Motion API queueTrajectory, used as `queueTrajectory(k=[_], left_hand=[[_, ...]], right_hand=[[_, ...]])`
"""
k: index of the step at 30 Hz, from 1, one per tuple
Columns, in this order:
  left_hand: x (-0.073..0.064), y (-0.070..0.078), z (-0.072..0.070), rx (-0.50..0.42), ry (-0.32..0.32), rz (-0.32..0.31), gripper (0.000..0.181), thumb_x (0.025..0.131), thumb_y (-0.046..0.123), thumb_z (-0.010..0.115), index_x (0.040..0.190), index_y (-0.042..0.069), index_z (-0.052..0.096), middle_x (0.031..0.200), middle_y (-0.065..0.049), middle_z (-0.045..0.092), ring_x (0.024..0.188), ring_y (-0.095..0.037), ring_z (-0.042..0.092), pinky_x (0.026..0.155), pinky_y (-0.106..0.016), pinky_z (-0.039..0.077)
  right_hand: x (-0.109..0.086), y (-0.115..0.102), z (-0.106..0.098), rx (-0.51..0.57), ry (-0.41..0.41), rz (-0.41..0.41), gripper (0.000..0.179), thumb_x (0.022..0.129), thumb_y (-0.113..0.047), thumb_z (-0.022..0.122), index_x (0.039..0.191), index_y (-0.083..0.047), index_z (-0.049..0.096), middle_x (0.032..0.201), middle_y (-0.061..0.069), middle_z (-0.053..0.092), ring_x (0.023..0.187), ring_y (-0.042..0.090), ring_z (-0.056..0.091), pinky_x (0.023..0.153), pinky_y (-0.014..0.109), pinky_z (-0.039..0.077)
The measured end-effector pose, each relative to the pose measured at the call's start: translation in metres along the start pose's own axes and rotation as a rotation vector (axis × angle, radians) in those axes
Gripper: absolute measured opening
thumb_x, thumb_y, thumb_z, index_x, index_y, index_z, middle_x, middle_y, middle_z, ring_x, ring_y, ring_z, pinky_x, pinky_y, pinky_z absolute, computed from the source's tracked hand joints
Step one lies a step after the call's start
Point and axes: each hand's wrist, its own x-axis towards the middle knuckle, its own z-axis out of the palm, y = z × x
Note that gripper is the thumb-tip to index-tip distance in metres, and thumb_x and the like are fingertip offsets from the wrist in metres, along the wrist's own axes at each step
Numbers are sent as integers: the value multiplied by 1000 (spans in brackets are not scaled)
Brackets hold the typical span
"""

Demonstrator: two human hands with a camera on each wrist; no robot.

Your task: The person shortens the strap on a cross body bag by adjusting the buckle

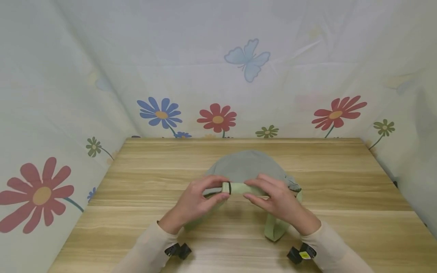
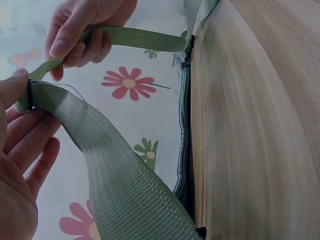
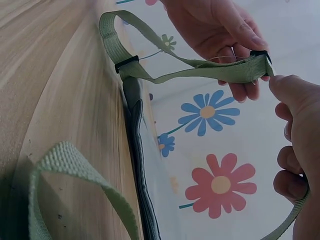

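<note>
A grey-green bag [image 1: 246,165] with a dark zipper along its edge lies on the wooden table. Its light green webbing strap [image 1: 240,188] is stretched between both hands, lifted over the bag's near edge. At a black slider buckle [image 1: 230,188], my left hand [image 1: 194,199] pinches the strap with thumb and fingertips. My right hand [image 1: 278,195] grips the strap just beside the slider, its fingers curled round the webbing in the left wrist view. A second black buckle [image 3: 126,64] joins a strap loop to the bag's end in the right wrist view.
A loose strap loop [image 1: 274,227] hangs down by the right forearm onto the table [image 1: 341,170]. Behind and at the sides stands a white curtain [image 1: 191,64] printed with flowers and a butterfly. A small camera sits on each wrist.
</note>
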Motion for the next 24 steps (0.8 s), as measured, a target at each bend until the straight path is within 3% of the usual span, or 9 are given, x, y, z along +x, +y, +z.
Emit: queueTrajectory(k=[6,14,19,24], left_hand=[[1,-2,-1,-55,-28,0,38,93,0,83,127,4,67,119,-13,81,107,-22,81,98,-38,64],[2,-3,-1,-70,-45,13,37,93,-1,82,126,5,67,120,-12,80,108,-23,80,98,-38,65],[2,-1,0,-70,-66,-20,34,95,3,82,125,5,68,120,-11,80,110,-21,79,99,-34,64],[2,1,0,-72,-79,-68,31,96,6,81,124,6,68,118,-9,80,110,-19,78,99,-33,64]], right_hand=[[1,0,1,-24,2,-31,35,110,-38,64,117,-6,76,92,-2,68,68,4,54,61,15,49],[2,-1,0,-105,-54,-76,31,110,-37,65,114,-9,77,87,-5,63,64,4,51,59,14,47],[4,-2,0,-139,-71,-101,32,110,-38,63,111,-10,77,86,-6,61,61,2,47,56,13,44],[4,-3,1,-113,-62,-86,34,111,-39,62,112,-9,77,93,-4,68,64,2,54,58,13,49]])
